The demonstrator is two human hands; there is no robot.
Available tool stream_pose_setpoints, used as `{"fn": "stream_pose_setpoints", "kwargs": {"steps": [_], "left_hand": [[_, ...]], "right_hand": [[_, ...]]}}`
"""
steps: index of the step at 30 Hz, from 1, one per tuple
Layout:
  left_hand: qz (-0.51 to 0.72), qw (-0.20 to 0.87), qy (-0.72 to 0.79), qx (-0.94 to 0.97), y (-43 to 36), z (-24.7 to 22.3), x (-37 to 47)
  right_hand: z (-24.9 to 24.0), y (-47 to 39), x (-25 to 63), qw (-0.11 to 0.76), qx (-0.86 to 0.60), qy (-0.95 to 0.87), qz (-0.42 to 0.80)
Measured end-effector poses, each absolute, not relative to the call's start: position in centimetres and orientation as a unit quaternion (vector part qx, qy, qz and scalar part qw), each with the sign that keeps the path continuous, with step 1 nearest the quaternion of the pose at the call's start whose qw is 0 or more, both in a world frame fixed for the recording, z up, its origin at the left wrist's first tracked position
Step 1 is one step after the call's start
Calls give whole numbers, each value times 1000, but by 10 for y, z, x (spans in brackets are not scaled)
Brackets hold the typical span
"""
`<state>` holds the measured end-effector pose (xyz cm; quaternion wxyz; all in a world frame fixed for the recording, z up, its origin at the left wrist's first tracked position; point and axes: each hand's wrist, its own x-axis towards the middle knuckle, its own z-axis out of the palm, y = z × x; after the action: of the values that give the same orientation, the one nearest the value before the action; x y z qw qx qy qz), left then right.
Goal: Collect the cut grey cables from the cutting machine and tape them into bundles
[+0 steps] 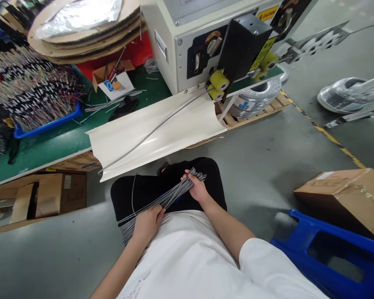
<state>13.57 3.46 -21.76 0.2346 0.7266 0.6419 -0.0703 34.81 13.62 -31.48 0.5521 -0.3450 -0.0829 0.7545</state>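
Note:
A bundle of grey cables (174, 193) lies slantwise across my lap, with its cut ends fanned out at the upper right. My left hand (148, 224) is closed around the lower part of the bundle. Near the upper ends, my right hand (197, 187) grips the same bundle with the thumb on top. One loose cable (133, 193) bends upward away from the rest by my left hand. Beyond my knees a single grey cable (156, 128) runs from yellow rollers (218, 81) down a cream curved chute (180, 128).
A cream machine (187, 50) stands on the green bench (81, 139). To the left, a blue tray (50, 126) carries many cut wires. Cable coils (255, 97) rest on a pallet below. A cardboard box (345, 195) and a blue plastic stool (299, 241) are at my right.

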Motion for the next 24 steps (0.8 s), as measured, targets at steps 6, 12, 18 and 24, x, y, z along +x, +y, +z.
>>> {"fn": "stream_pose_setpoints", "kwargs": {"steps": [6, 12, 18, 24], "left_hand": [[67, 116, 580, 804, 75, -187, 122], [221, -93, 536, 809, 167, -130, 137], [206, -78, 596, 772, 222, -115, 170], [202, -50, 599, 773, 245, -110, 194]], "right_hand": [[-313, 134, 349, 557, -356, -78, 746], [-313, 131, 350, 555, -355, -59, 750], [-314, 133, 351, 569, -337, -85, 745], [-315, 136, 351, 561, -323, -97, 756]]}}
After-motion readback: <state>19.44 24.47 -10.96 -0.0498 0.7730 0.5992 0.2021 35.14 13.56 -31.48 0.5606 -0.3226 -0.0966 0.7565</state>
